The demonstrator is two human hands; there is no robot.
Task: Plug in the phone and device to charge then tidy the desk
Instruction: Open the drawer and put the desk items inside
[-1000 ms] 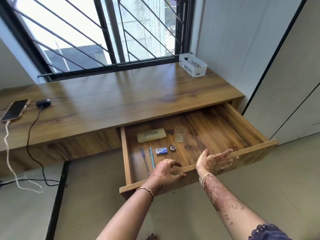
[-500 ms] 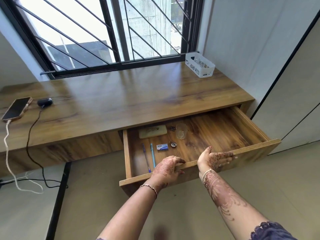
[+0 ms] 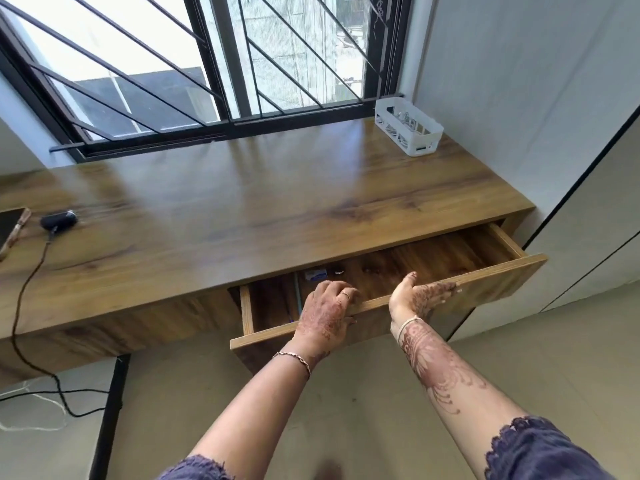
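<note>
Fingers of my left hand [image 3: 327,317] are curling over the top edge of the drawer [image 3: 485,289] front, clamped on it, knuckles up. My right hand [image 3: 420,296] is pressing flat along the same edge just beside it, fingers [image 3: 446,289] together and lying along the wood, thumb inside the drawer. I am seeing the drawer only partly open under the table [image 3: 242,209]; a small blue box [image 3: 315,274] and a pen [image 3: 296,292] are showing inside, just beyond my left fingers. Well apart, at the table's far left, the phone [image 3: 10,226] is lying at the frame edge with the device [image 3: 58,220] beside it, a dark cable [image 3: 24,289] hanging from the device to the floor. A white basket [image 3: 408,131] is sitting at the right rear corner.
</note>
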